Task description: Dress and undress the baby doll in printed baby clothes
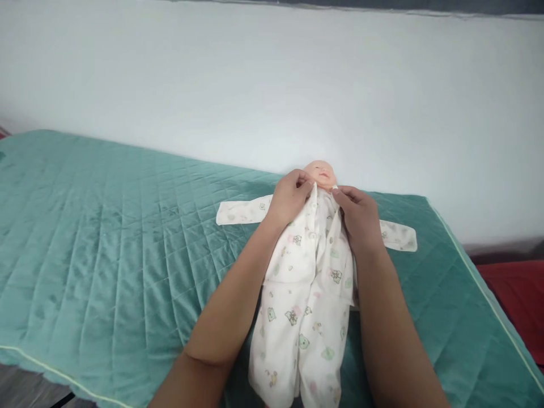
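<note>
A baby doll point(321, 172) lies on its back, its head toward the wall. White baby pajamas point(293, 300) with small bear prints cover its body and legs, and the sleeves stretch out to both sides. Just below the doll's chin, my left hand point(292, 195) pinches one edge of the pajamas' neck opening. Opposite it, my right hand point(359, 212) pinches the other edge near the collar. The front opening runs down the chest between my hands. My forearms hide parts of both sleeves.
A green quilted cover point(127, 249) with pale piping spreads under the doll. Behind it rises a white wall point(255, 85). Red fabric point(514, 300) shows beyond the right edge, and dark floor point(29, 391) at the lower left.
</note>
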`<state>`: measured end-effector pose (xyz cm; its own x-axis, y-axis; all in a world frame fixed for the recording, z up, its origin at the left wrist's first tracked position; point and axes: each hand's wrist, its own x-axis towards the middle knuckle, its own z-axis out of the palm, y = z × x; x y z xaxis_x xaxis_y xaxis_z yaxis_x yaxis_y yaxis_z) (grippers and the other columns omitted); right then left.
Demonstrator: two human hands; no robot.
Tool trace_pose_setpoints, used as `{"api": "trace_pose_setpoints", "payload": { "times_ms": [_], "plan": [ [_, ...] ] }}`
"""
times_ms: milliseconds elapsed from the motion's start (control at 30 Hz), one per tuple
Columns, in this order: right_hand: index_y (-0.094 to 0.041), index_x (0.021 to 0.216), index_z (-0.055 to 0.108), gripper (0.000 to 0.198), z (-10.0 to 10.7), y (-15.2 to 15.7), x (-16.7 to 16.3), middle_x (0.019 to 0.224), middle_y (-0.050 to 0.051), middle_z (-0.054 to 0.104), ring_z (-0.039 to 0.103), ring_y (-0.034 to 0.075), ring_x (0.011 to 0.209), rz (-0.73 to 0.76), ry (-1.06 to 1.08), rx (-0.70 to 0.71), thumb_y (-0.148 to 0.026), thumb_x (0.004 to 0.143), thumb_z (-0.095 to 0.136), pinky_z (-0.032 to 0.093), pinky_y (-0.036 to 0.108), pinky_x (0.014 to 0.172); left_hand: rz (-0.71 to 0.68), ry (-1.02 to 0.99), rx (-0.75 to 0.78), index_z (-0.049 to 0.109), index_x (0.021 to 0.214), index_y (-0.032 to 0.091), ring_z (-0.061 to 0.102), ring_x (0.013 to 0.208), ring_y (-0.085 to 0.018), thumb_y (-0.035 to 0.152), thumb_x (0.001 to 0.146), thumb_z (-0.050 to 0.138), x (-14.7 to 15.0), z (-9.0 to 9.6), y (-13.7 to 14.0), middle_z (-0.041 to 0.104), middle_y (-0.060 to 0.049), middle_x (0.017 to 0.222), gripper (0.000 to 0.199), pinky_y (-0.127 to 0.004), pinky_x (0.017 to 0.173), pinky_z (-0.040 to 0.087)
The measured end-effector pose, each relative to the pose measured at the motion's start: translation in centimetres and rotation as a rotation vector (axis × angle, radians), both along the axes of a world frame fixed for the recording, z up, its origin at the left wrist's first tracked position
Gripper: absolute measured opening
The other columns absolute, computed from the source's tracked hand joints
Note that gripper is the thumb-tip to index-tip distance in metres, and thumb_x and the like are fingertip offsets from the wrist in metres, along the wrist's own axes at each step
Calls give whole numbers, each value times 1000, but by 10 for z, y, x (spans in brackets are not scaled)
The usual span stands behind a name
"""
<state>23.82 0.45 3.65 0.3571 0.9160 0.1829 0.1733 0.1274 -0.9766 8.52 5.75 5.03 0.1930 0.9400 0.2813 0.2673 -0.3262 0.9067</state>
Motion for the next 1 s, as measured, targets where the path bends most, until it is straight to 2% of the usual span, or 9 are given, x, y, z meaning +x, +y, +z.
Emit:
{"api": "trace_pose_setpoints", "payload": {
  "times_ms": [133, 233, 467, 600, 733, 800, 1000],
  "plan": [
    [-21, 96, 74, 24, -6, 3, 1, 99, 4, 73, 66, 22, 95, 49, -81, 77, -36, 84, 61, 51, 38, 89, -53, -27, -21, 61, 84, 19, 60, 77, -13, 20, 88, 52, 6, -2, -2, 68, -1, 84, 10, -27, 77, 47],
    [-20, 97, 75, 24, -9, 5, 2, 104, 5, 74, 65, 21, 99, 47, -181, 91, -30, 84, 57, 48, 40, 95, -85, 17, 4, 61, 84, 19, 61, 79, -14, 18, 88, 51, 9, -3, -2, 68, -1, 86, 11, -28, 78, 47],
    [-19, 96, 73, 24, -9, 6, 6, 94, 3, 71, 61, 17, 84, 62, -227, 62, -30, 77, 64, 48, 35, 87, -144, 218, 153, 58, 88, 20, 62, 86, -16, 19, 92, 46, 9, -8, -2, 69, -1, 90, 13, -30, 79, 45],
    [-19, 96, 71, 25, -6, 5, 6, 89, 1, 66, 53, 13, 75, 112, -247, -3, -33, 77, 68, 45, 30, 78, -168, 224, 135, 58, 97, 21, 63, 92, -17, 17, 93, 44, 8, -8, -1, 70, -2, 99, 16, -31, 84, 45],
    [-20, 95, 68, 23, -1, 3, 3, 83, -2, 61, 48, 12, 70, 121, -298, -79, -35, 78, 67, 41, 28, 70, -167, 220, 66, 59, 107, 21, 64, 88, -18, 27, 93, 50, 8, -6, -4, 70, -2, 95, 18, -31, 79, 46],
    [-20, 94, 66, 22, 1, 2, 2, 85, -2, 61, 48, 12, 71, 117, -308, -105, -35, 78, 67, 40, 28, 70, -157, 217, 56, 60, 110, 22, 63, 84, -17, 28, 91, 53, 9, -5, -5, 70, -2, 90, 22, -30, 75, 46],
    [-22, 93, 65, 18, -1, 2, -1, 86, -1, 63, 53, 15, 74, 120, -283, -100, -35, 82, 60, 41, 30, 75, -142, 192, 34, 69, 105, 23, 62, 83, -16, 14, 85, 51, 9, -7, -2, 70, 0, 89, 29, -29, 78, 47]
  ]
}}
